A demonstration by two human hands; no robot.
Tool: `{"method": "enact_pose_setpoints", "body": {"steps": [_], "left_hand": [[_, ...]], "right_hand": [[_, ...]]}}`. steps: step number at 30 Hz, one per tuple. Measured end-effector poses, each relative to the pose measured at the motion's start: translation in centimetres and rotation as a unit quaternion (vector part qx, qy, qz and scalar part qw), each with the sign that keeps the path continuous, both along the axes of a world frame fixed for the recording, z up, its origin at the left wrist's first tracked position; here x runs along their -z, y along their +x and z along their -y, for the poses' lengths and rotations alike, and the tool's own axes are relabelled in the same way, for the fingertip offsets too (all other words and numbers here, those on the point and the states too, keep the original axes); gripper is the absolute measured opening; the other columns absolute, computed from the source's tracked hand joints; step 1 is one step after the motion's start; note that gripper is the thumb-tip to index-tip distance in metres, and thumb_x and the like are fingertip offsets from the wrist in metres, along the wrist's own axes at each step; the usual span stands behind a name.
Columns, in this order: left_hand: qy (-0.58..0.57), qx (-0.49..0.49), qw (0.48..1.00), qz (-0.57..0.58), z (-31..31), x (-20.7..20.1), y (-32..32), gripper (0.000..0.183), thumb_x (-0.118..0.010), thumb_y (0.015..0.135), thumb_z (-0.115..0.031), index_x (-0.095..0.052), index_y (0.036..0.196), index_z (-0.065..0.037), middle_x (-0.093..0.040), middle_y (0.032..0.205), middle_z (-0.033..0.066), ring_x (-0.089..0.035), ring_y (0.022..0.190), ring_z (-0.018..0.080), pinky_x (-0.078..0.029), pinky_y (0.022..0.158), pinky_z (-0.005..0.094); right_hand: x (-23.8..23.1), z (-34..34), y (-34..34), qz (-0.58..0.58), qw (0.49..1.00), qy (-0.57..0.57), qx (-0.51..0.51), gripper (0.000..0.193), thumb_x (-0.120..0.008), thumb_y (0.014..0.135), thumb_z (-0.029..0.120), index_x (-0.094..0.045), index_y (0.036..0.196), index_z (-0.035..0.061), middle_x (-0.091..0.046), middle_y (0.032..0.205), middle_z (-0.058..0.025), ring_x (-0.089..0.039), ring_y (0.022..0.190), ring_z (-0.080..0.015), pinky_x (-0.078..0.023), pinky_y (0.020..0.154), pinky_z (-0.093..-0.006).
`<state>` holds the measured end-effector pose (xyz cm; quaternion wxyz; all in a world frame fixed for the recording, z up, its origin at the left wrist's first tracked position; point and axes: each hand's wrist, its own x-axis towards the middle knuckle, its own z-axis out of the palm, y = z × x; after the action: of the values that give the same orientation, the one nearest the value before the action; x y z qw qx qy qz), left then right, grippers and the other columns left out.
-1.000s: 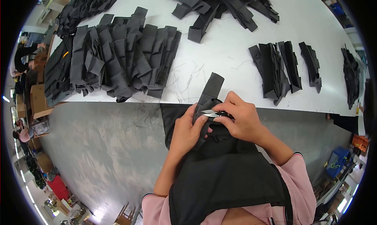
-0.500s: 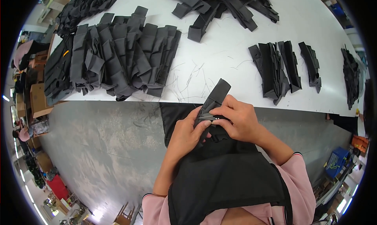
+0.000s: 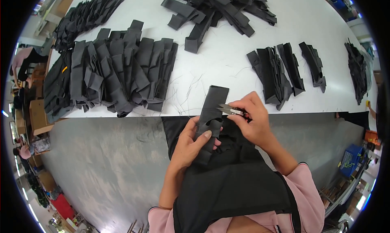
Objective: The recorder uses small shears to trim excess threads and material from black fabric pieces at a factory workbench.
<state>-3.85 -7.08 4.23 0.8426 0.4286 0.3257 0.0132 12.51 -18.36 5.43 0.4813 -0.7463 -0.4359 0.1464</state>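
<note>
My left hand [image 3: 191, 141] grips a dark grey fabric strip [image 3: 214, 99] at the table's near edge, thumb on top and fingers underneath. A folded loop stands up from the strip's middle, just above my thumb. My right hand [image 3: 254, 117] is closed around small thread snips [image 3: 231, 110], whose metal blades point left. The blade tips are at the strip's right edge; whether they touch it I cannot tell. A black apron lies under both hands.
On the white table [image 3: 211, 68], a large stack of grey strips [image 3: 118, 70] lies left, with a loose heap [image 3: 219, 9] at the back. Smaller bundles [image 3: 272, 76] sit right, and cut threads [image 3: 183, 95] are scattered mid-table. Another person [image 3: 24, 62] is at far left.
My right hand has drawn back to the right with the snips, which now show clear of my left fingers. The strip has turned more upright and its folded loop has come into view.
</note>
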Motion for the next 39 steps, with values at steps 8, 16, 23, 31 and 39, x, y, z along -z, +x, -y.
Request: {"method": "enact_pose_setpoints", "body": {"steps": [8, 16, 23, 31, 39], "left_hand": [[-0.029, -0.004, 0.999, 0.042, 0.6, -0.5, 0.4, 0.052, -0.049, 0.090, -0.005, -0.024, 0.135, 0.001, -0.058, 0.109, 0.0177, -0.062, 0.079, 0.0179, -0.052, 0.069, 0.0289], [0.006, -0.003, 0.999, 0.046, 1.1, -0.5, 0.4, 0.054, -0.051, 0.091, -0.008, -0.022, 0.136, 0.001, -0.056, 0.108, 0.0147, -0.062, 0.078, 0.0171, -0.052, 0.068, 0.0282], [0.016, -0.003, 0.999, 0.029, 1.2, -0.5, 0.5, 0.054, -0.050, 0.091, -0.007, -0.022, 0.136, 0.001, -0.057, 0.108, 0.0155, -0.062, 0.077, 0.0176, -0.052, 0.066, 0.0276], [-0.074, -0.058, 0.994, 0.060, 0.3, -0.1, 0.0, 0.050, -0.047, 0.091, -0.007, -0.022, 0.134, -0.001, -0.056, 0.111, 0.0247, -0.064, 0.078, 0.0233, -0.055, 0.067, 0.0323], [-0.072, -0.085, 0.991, 0.069, 0.7, -0.1, -0.1, 0.047, -0.047, 0.091, -0.008, -0.025, 0.131, -0.001, -0.056, 0.111, 0.0246, -0.064, 0.078, 0.0244, -0.055, 0.066, 0.0335]], "right_hand": [[0.8, -0.3, -0.7, 0.164, 0.985, 0.029, -0.055, 0.034, -0.067, 0.063, -0.002, -0.064, 0.096, 0.0054, -0.055, 0.081, -0.0053, -0.055, 0.059, -0.0181, -0.044, 0.050, -0.0293], [1.1, -0.7, -1.1, 0.277, 0.957, 0.058, -0.063, 0.038, -0.063, 0.060, 0.001, -0.064, 0.098, 0.0010, -0.054, 0.076, -0.0046, -0.054, 0.055, -0.0172, -0.043, 0.047, -0.0272], [1.1, -0.3, -1.5, 0.277, 0.959, 0.032, -0.053, 0.035, -0.064, 0.063, 0.002, -0.064, 0.098, 0.0009, -0.053, 0.075, -0.0048, -0.053, 0.053, -0.0173, -0.044, 0.047, -0.0274], [0.7, 1.0, -1.4, 0.094, 0.995, 0.019, -0.017, 0.026, -0.068, 0.069, -0.001, -0.063, 0.095, 0.0035, -0.049, 0.075, -0.0068, -0.053, 0.055, -0.0190, -0.043, 0.047, -0.0291], [-0.1, 0.7, -1.0, 0.121, 0.993, 0.001, -0.014, 0.029, -0.069, 0.068, 0.001, -0.063, 0.096, 0.0040, -0.048, 0.076, -0.0067, -0.051, 0.055, -0.0190, -0.041, 0.047, -0.0283]]}}
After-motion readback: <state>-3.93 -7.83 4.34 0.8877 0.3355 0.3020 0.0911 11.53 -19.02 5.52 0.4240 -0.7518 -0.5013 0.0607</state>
